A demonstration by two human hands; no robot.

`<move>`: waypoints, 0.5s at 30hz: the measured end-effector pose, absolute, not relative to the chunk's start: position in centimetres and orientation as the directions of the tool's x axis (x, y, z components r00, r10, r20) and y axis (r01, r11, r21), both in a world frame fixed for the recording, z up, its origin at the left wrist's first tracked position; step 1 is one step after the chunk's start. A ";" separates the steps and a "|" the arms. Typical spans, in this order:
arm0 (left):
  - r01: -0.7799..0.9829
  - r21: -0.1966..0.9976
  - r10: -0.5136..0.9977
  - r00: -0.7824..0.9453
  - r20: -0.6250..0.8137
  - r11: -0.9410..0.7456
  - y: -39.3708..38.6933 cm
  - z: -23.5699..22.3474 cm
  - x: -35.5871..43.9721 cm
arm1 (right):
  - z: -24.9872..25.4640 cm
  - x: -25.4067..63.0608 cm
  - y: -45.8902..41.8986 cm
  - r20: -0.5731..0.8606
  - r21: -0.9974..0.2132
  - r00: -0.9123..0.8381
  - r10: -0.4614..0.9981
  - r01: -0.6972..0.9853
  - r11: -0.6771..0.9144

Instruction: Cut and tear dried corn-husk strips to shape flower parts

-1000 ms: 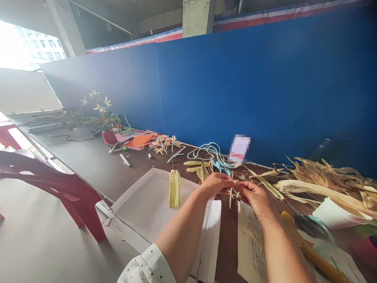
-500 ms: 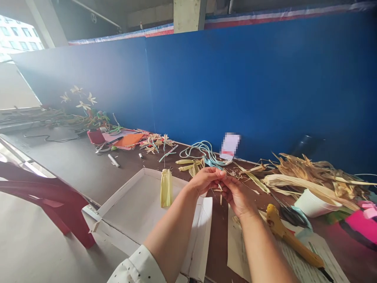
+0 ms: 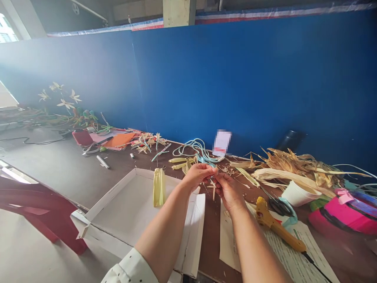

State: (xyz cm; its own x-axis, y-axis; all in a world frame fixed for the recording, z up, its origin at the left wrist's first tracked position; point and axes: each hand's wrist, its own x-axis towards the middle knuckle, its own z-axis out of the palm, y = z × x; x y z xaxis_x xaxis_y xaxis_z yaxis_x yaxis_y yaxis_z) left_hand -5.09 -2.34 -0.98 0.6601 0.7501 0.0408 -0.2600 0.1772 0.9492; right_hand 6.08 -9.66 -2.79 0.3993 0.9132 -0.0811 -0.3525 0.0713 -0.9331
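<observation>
Left hand (image 3: pixel 198 175), right hand (image 3: pixel 229 191): fingers pinched on small, pale, thin-petalled piece (image 3: pixel 214 192). Nearby: creased, yellowish husk (image 3: pixel 159 188).

A red chair (image 3: pixel 61 216) and a blue partition (image 3: pixel 235 86) flank the brown table (image 3: pixel 85 173).

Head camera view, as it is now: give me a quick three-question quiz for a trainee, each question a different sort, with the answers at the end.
1. Which thing lies on the printed paper sheet?
A) a dark red plastic chair
B) a yellow pistol-shaped glue gun
C) a coiled pale blue cord

2. True or false: the bare left hand and bare right hand are held wide apart.

3. Fill in: the shallow white cardboard tray lies on the person's ____ side.

Key:
1. B
2. False; their fingertips are close together.
3. left
</observation>
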 end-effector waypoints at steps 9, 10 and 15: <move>-0.366 0.881 0.607 0.786 0.119 0.301 -3.1 -0.4 -5.5 | -2.1 6.2 -10.2 -0.034 -0.837 0.201 0.979 -0.540 0.082; -0.386 0.865 0.601 0.789 0.128 0.321 -3.1 -0.3 -5.5 | -2.1 6.2 -10.2 -0.023 -0.822 0.189 0.982 -0.563 0.089; -0.579 0.734 0.714 0.675 0.188 0.355 -2.9 0.2 -5.7 | -2.3 6.6 -9.8 -0.007 -0.740 0.265 0.964 -0.650 0.173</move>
